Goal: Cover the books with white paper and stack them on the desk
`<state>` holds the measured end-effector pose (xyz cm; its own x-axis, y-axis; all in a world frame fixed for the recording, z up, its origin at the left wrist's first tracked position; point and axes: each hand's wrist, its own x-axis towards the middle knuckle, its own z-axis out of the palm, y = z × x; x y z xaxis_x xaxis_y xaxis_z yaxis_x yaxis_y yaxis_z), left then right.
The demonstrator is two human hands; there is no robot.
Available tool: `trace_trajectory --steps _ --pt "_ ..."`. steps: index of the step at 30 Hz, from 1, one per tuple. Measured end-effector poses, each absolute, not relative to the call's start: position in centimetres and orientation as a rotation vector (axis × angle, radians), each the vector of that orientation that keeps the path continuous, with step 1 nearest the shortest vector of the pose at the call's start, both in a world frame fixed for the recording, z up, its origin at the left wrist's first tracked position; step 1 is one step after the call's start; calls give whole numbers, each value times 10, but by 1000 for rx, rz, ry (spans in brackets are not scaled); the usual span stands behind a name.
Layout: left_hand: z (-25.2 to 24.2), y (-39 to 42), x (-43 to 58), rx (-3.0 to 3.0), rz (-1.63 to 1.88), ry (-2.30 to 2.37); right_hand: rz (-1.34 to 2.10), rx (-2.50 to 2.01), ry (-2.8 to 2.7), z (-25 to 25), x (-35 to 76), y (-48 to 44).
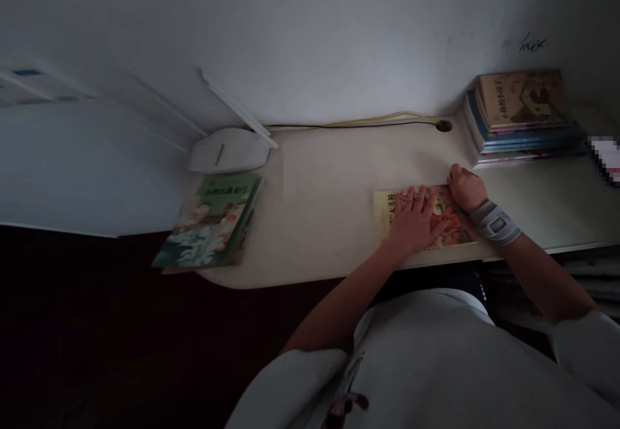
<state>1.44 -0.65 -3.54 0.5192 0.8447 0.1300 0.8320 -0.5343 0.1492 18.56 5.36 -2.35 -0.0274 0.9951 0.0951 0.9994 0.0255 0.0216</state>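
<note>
A thin picture book (383, 212) with a yellow and orange cover lies flat near the front edge of the pale desk (329, 183). My left hand (414, 219) rests flat on its cover with the fingers spread. At the book's upper right corner my right hand (465, 187) is curled, its fingers closed on the book's edge; a grey band wraps that wrist.
A green picture book (210, 222) lies at the desk's left end, partly over the edge. Behind it stands a white lamp base (227, 150). A stack of books (523, 119) sits at the back right. A cable (358, 123) runs along the wall to a hole in the desk.
</note>
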Motion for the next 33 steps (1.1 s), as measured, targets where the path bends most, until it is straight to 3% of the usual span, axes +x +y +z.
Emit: trace_trajectory --steps 4,9,14,21,25,33 --pt "-36 -8 16 2676 261 1462 -242 -1797 -2307 -16 160 35" --pt "-39 -5 17 2600 179 1472 38 -1195 -2675 -28 139 13" --pt "-37 12 -15 2627 91 1398 16 -1496 -2634 -42 183 16" --pt "-35 25 -69 2290 7 1985 -155 -1883 -2348 -48 212 12" --pt "-34 21 -69 2276 176 2110 -128 -1948 -2138 -48 212 15" --pt "-36 31 -75 2039 698 1940 237 -1605 -1842 -49 213 24"
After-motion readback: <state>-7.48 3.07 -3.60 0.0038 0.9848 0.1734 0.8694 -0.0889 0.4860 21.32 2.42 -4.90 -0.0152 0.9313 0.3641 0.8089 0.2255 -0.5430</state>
